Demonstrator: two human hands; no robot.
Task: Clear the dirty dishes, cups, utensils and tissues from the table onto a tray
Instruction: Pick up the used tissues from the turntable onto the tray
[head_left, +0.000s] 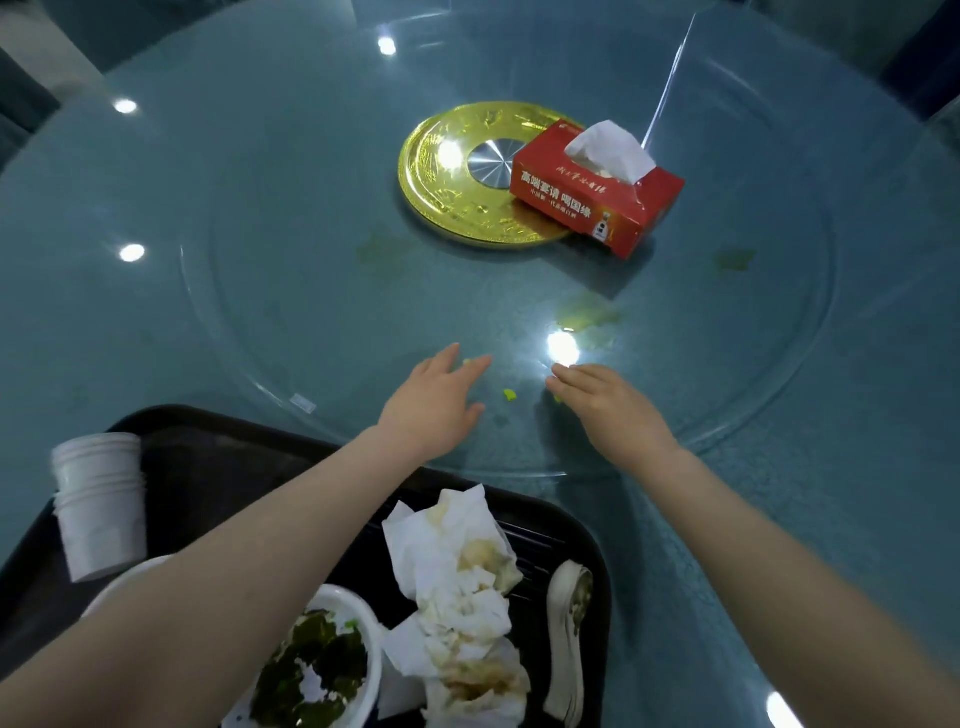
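So we've got both hands out over the glass turntable (727, 332) on the round worktop (156, 260). Our left hand (434, 402) is flat with the fingers stretched forward and loose, grip spread, holding nothing. Our right hand (610, 402) is palm down too, fingers straight and close together, also holding nothing. Between them sits a little green food scrap (510, 395) on the glass, with another bit right by the left fingertips.

The black tray (208, 467) sits at the near edge, under our left forearm. On it: a stack of white paper cups (98, 501) lying tilted at the left, a white bowl (332, 660) with dark green leftovers, a heap of stained tissues (462, 597), and a white soup spoon (569, 623) at the right edge.

Further back, a red tissue box (592, 200) rests partly on a gold disc (441, 171) in the turntable's middle.
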